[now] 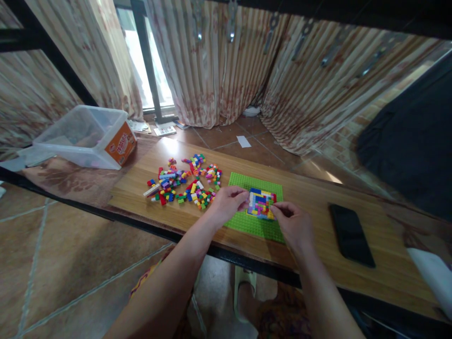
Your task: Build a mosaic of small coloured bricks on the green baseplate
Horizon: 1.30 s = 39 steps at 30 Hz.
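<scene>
A green baseplate [236, 226] lies on the wooden board, bearing a low block of multicoloured toy bricks [260, 203] in its middle. At the left side of that block is my left hand [228, 202], thumb and fingertips drawn together. My right hand [294, 223] reaches the block's right edge with its thumb and forefinger pinched. Whatever either pinch holds is too small to make out. A spread-out pile of loose toy bricks [197, 192] in many colours lies left of the baseplate, close to my left hand.
On the wooden board [307, 197], a black phone [351, 234] lies to the right. A clear plastic box [84, 136] with an orange label stands at the far left. Striped curtains [219, 70] hang behind, and a dark frame bar [197, 242] runs along the near edge.
</scene>
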Motion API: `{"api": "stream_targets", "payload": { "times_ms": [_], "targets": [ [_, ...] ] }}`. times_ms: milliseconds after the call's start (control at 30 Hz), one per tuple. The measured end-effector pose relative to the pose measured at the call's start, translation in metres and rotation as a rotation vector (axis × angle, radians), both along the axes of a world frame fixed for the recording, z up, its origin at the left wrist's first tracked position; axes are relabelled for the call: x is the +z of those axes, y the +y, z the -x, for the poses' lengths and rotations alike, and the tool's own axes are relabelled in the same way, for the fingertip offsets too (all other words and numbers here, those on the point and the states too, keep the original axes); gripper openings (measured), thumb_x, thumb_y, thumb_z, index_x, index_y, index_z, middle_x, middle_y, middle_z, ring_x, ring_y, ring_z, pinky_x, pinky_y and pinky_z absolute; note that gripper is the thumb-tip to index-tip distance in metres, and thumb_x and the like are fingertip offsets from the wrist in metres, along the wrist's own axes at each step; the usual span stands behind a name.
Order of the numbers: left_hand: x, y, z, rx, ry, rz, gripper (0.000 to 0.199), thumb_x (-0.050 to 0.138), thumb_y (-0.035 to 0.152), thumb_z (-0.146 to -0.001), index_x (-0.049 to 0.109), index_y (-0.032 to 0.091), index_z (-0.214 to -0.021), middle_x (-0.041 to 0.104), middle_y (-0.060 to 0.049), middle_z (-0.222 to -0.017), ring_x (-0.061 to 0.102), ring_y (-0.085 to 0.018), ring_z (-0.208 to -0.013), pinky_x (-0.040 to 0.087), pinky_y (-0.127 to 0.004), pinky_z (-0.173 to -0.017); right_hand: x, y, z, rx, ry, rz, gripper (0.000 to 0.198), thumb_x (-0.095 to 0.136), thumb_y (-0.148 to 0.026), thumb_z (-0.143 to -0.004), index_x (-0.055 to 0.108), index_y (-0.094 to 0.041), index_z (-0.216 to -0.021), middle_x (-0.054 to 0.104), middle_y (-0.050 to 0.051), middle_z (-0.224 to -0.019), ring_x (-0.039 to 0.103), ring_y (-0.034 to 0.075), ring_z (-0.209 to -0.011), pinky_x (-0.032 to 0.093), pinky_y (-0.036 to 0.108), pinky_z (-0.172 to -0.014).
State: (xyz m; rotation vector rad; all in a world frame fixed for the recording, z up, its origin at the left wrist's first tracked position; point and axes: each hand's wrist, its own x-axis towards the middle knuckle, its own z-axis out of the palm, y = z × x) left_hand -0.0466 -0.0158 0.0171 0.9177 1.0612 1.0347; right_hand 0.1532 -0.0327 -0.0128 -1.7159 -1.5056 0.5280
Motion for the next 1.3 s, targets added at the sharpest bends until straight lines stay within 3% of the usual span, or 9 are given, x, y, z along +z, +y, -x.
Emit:
{"api": "stream_targets", "payload": {
  "times_ms": [267, 533, 767, 867, 1033, 1300],
  "targets": [
    [0.0, -0.001, -0.002, 0.01, -0.03, 0.039, 0.009, 0.064, 0.02, -0.077, 0.067, 0.013, -0.072, 0.061, 0.001, -0.061, 0.056, -0.007, -0.057, 0.046, -0.021, -0.06, 0.004, 0.0, 0.006, -0.011, -0.028, 0.036, 0.029, 0.067, -0.048, -0.072, 0.07, -0.019, -0.073, 0.069, 0.006, -0.07, 0.062, 0.021, -0.065, 0.044, 0.034, -0.063],
    [0.0, -0.005, -0.002, 0.02, 0.001, -0.027, 0.016, 0.073, 0.02, -0.066, 0.07, 0.012, -0.08, 0.062, 0.002, -0.062, 0.055, -0.008, -0.058, 0.043, -0.021, -0.059, 0.01, 0.002, 0.011, 0.004, -0.039, 0.032, 0.024, 0.066, -0.042, -0.072, 0.068, -0.019, -0.069, 0.069, 0.006, -0.067, 0.06, 0.02, -0.062, 0.044, 0.033, -0.062],
    [-0.005, -0.006, -0.005, -0.093, 0.102, -0.066, 0.025, 0.074, 0.026, -0.067, 0.072, 0.011, -0.087, 0.065, -0.001, -0.067, 0.053, -0.008, -0.057, 0.041, -0.022, -0.056, 0.008, 0.001, 0.006, 0.014, 0.01, 0.033, 0.027, 0.062, -0.045, -0.077, 0.07, -0.019, -0.074, 0.068, 0.005, -0.072, 0.061, 0.019, -0.064, 0.046, 0.034, -0.065],
    [-0.005, -0.008, -0.01, -0.079, 0.143, -0.101, 0.024, 0.075, 0.025, -0.066, 0.072, 0.012, -0.086, 0.068, -0.002, -0.072, 0.054, -0.009, -0.061, 0.042, -0.022, -0.058, 0.013, -0.003, 0.003, 0.088, 0.081, -0.025, 0.025, 0.06, -0.042, -0.081, 0.071, -0.02, -0.084, 0.068, 0.005, -0.083, 0.062, 0.019, -0.069, 0.048, 0.034, -0.068],
    [-0.003, -0.01, -0.017, -0.126, 0.073, -0.111, 0.022, 0.075, 0.025, -0.068, 0.07, 0.012, -0.084, 0.068, -0.002, -0.072, 0.057, -0.01, -0.063, 0.045, -0.022, -0.061, 0.024, -0.013, 0.005, 0.354, 0.034, -0.149, 0.026, 0.067, -0.036, -0.081, 0.07, -0.027, -0.105, 0.061, 0.006, -0.116, 0.059, 0.022, -0.109, 0.046, 0.042, -0.095],
    [-0.004, -0.013, -0.023, -0.148, 0.063, -0.111, 0.022, 0.072, 0.028, -0.069, 0.068, 0.013, -0.085, 0.067, -0.002, -0.074, 0.056, -0.01, -0.061, 0.045, -0.021, -0.055, 0.028, -0.015, 0.012, 0.417, -0.038, -0.151, 0.015, 0.061, -0.034, -0.087, 0.073, -0.028, -0.095, 0.063, 0.005, -0.106, 0.059, 0.023, -0.106, 0.047, 0.044, -0.094]
  ]
}}
